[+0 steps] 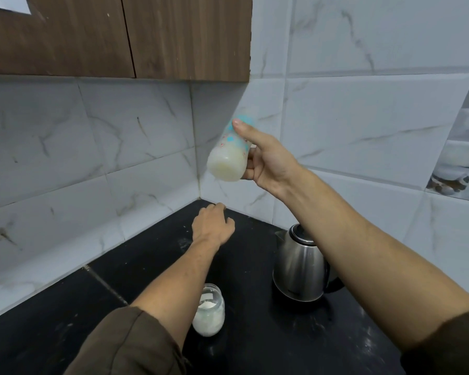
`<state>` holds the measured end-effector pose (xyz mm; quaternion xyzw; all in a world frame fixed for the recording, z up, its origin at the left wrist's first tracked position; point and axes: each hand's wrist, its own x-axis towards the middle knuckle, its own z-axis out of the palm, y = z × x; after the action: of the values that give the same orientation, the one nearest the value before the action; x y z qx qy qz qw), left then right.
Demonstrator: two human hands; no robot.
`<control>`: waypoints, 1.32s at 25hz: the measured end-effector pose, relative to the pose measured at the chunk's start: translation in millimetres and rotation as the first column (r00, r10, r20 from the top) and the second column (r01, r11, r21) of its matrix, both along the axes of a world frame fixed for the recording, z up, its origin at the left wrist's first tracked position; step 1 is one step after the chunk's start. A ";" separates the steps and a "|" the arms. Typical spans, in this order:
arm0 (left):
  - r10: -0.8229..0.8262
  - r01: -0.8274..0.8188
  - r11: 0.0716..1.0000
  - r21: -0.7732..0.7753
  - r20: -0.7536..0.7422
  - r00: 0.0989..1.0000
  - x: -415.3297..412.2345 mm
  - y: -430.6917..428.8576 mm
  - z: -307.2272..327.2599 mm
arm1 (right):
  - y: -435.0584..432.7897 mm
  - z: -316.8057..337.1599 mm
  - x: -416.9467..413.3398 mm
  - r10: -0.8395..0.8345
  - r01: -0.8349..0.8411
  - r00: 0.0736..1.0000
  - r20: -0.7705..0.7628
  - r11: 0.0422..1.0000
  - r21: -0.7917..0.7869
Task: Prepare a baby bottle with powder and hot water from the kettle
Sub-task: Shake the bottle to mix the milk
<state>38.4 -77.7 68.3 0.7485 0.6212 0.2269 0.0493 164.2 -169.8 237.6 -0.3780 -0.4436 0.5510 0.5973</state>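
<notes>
Black counter [52, 328] meets pale tiles [65, 158] in a corner. Jar [208, 315] of powder stands near the front edge, within easy reach. Left hand [213, 224] hovers above the counter, fingers loosely bent, holding nothing. Bottle [229, 152], milky at its base, is raised, tilted and blurred. Right hand [268, 163] grips it, thumb along the side, likely shaking the mix. Kettle [299, 266] stands aside on the counter, clear of the swing.

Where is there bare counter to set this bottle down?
Bare black counter lies left of the left forearm, along the wall tiles, and in the back corner beyond the left hand. A narrower strip runs between the powder jar and the kettle. Tightest near the kettle, partly behind the right forearm.
</notes>
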 end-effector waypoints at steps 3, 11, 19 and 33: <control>-0.006 0.006 1.000 0.012 0.001 1.000 -0.3 -0.4 -0.2 | 5.2 4.6 4.6 -0.073 0.073 0.964 -0.254 0.997 -0.010; -0.012 0.012 1.000 0.006 0.004 1.000 -2.3 -1.0 -3.2 | 2.9 3.4 -2.4 -0.084 0.073 0.932 -0.353 0.996 -0.044; 0.010 -0.010 1.000 -0.003 -0.007 1.000 -9.2 -1.3 -3.5 | 1.6 -10.7 -5.9 0.006 -0.076 0.925 -0.379 0.982 -0.170; 0.002 -0.002 1.000 -0.004 -0.008 1.000 -6.6 -11.4 0.6 | -9.1 -1.5 -5.9 0.004 -0.014 0.979 -0.204 0.999 -0.046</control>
<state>31.8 -89.1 68.9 0.7488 0.6224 0.2227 0.0481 158.3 -178.9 236.1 -0.3317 -0.3687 0.6000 0.6278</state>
